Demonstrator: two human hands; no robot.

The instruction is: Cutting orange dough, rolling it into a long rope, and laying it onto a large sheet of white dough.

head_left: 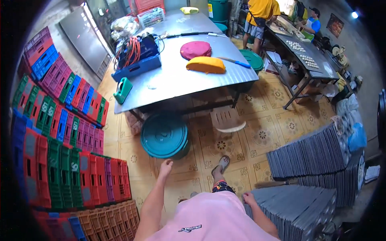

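Observation:
My left hand [166, 164] hangs with loosely curled fingers and nothing in it, just in front of a lidded teal bucket [163, 134] on the floor. My right hand [248, 197] hangs low with slightly bent fingers, holding nothing visible, beside stacked grey metal trays [293, 209]. Ahead is a steel table [161, 86] bearing a magenta slab [195, 50], a yellow-orange slab [205, 64], a blue-handled knife [241, 63], a blue crate [136, 66] of tangled cords and a green tape dispenser [122, 90].
Stacked plastic crates [76, 176] line the left. A plastic seat [228, 118] lies under the table. At the back right, two people, in yellow [261, 12] and blue [309, 26] shirts, stand at a long worktable [327, 70] with small pale pieces. A green lidded bin [251, 59] stands nearby.

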